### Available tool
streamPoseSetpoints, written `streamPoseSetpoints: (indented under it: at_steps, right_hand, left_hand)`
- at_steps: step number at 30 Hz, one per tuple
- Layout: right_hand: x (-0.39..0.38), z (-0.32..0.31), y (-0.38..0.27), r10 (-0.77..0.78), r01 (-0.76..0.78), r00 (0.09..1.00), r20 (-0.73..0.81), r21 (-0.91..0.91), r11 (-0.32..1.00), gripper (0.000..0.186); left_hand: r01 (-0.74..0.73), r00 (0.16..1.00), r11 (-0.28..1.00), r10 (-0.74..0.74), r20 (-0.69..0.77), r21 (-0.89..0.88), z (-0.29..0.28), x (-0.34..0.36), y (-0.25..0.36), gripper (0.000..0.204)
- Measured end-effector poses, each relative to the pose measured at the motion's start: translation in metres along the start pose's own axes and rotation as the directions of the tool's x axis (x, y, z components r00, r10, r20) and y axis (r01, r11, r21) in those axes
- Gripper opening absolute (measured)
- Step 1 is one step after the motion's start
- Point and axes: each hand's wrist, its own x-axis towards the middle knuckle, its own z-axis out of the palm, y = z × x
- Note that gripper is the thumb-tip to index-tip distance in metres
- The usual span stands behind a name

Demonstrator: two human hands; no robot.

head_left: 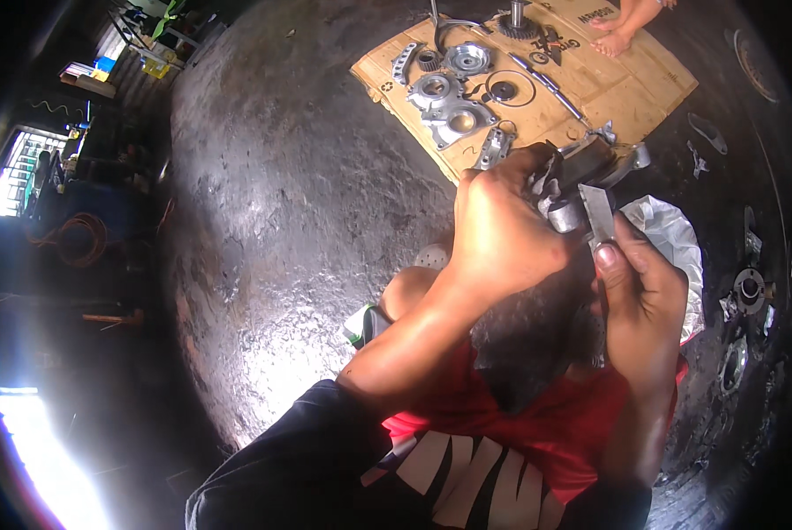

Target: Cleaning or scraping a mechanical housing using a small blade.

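Observation:
My left hand [502,221] is closed around a grey cast metal part [562,215], and its fingers hide much of that part. Between thumb and fingers, my right hand [640,287] pinches a flat, straight-edged metal blade [597,214]. The blade stands nearly upright just beside the casting; whether the two touch, I cannot tell. Beyond my left hand, a small metal bracket-like piece [495,146] rests at the near edge of a flattened cardboard sheet [630,84].
Machine covers [453,115], a round metal housing [468,59], a dark gear [519,25] and a long shaft [550,86] lie on the cardboard. Another person's bare foot [612,42] is at its far corner. White crumpled plastic [692,265] and a flanged part [750,290] are on the right.

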Motion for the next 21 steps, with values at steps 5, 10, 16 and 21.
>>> streamPoseSetpoints:
  at_steps: [5,10,16,21]
  right_hand:
    - [0.005,0.0,-0.004,0.098,-0.098,0.995,0.036,0.004,0.995,0.033]
    - [0.006,-0.004,-0.011,0.15,-0.151,0.988,0.029,0.032,0.988,0.023]
    - [0.001,-0.003,0.0,0.066,-0.067,0.997,0.032,0.001,0.998,0.025]
    - [0.003,-0.007,-0.005,0.211,-0.218,0.975,0.073,0.107,0.97,0.026]
  left_hand:
    - [-0.011,0.999,0.999,0.012,-0.035,0.038,0.001,-0.001,-0.005,0.037]
    - [-0.035,0.999,0.999,0.036,-0.026,0.029,0.002,-0.002,-0.008,0.035]
    - [-0.06,0.998,0.991,0.06,0.005,0.122,0.0,-0.003,-0.004,0.041]
    - [-0.062,0.998,0.987,0.062,0.002,0.145,0.002,-0.002,-0.002,0.041]
